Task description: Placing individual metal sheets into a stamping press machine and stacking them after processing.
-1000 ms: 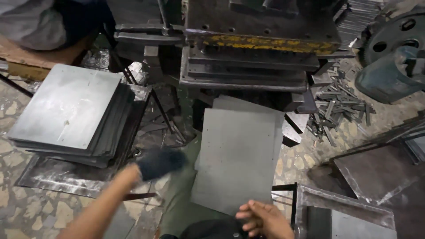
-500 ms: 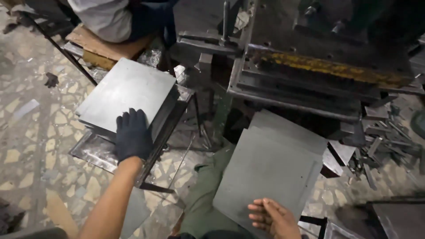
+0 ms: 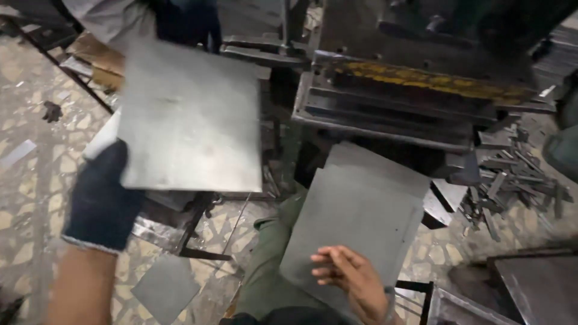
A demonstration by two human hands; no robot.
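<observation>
Grey sheet metal is in hand on both sides. A flat steel sheet [image 3: 191, 117] is gripped at its lower left corner by the left hand [image 3: 99, 198], which is covered by a dark knit glove; the sheet is held lifted and slightly tilted above the metal stand [image 3: 180, 222] at the left. The fingers are closed on the corner, with the thumb side hidden behind the sheet.

The right hand [image 3: 349, 280] is bare and is laid flat, fingers spread loosely, on the near edge of a second stack of grey sheets [image 3: 361, 210]. That stack is rested on the person's lap, over green trousers [image 3: 268, 271], with its far edge just below the press bed. Nothing is clasped by this hand; it is only pressed on top.

A press machine [image 3: 409, 96] with a yellowed, worn bar is seen along the far side. Narrow metal offcuts [image 3: 512, 180] are heaped on the floor at its right. One small loose sheet [image 3: 165, 289] is lying on the patterned stone floor [image 3: 30, 198] near the left forearm. Part of another person's clothing [image 3: 108, 15] is visible at the top left.
</observation>
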